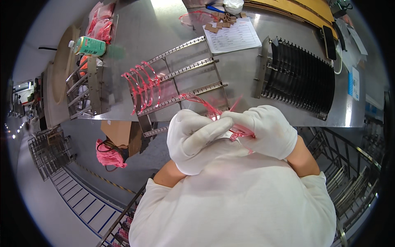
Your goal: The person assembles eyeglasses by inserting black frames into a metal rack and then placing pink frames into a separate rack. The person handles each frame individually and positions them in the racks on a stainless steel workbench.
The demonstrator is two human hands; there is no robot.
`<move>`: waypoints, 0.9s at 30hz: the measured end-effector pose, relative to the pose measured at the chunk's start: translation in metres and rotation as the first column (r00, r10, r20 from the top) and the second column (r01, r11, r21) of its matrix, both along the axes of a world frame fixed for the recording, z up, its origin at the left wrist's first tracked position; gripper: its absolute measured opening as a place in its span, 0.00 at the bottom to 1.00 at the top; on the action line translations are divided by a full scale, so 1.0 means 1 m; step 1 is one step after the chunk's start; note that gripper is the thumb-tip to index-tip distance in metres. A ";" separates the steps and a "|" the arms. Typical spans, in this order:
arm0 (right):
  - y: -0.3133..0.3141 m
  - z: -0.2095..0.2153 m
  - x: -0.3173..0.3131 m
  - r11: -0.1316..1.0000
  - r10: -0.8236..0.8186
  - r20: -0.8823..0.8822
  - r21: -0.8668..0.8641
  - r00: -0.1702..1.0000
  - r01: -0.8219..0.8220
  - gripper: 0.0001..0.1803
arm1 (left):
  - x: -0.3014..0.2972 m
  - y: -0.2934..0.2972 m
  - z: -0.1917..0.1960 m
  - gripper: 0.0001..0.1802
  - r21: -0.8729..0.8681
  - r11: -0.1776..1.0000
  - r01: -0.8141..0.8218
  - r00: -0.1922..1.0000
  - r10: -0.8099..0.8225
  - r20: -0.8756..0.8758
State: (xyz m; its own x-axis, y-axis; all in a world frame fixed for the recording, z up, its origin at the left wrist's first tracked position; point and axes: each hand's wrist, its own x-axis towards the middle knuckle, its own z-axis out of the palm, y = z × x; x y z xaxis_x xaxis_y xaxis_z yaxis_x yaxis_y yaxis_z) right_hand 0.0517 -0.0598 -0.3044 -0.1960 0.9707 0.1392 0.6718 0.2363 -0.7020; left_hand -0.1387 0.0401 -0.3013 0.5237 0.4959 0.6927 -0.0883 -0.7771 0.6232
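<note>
Both hands wear white gloves and meet close to my chest. My left hand [193, 138] and my right hand [265, 128] together grip a pink translucent plastic frame piece [214, 113], which sticks out between the fingers toward the bench. Just beyond it a metal slotted rack [193, 84] holds several more pink frames [144, 84] standing upright in its left part.
A steel bench [164, 37] carries a black slotted rack [302, 78] at right, a printed sheet [232, 36] with small brown blocks [220, 22], a green bottle [88, 46] and bags of pink parts [101, 22]. A pink bundle [110, 155] lies below beside a cardboard box [117, 131].
</note>
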 end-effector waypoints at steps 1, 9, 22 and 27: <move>0.000 0.000 0.000 1.000 -0.002 0.006 0.001 1.000 0.002 0.33 | 0.000 -0.001 0.001 0.33 -0.026 1.000 0.009 1.000 -0.010 -0.003; 0.005 0.008 0.000 0.998 0.047 0.023 -0.041 0.999 -0.046 0.24 | -0.004 0.008 0.009 0.27 0.074 0.986 0.151 0.987 -0.146 -0.069; 0.009 0.004 -0.011 0.997 0.066 -0.022 -0.032 0.998 -0.066 0.32 | -0.017 -0.003 -0.006 0.25 0.146 0.988 -0.054 0.998 0.052 0.024; 0.015 0.005 -0.016 0.996 0.082 0.003 -0.039 0.997 -0.082 0.33 | -0.028 -0.004 -0.008 0.26 0.128 0.987 -0.095 0.995 0.095 0.000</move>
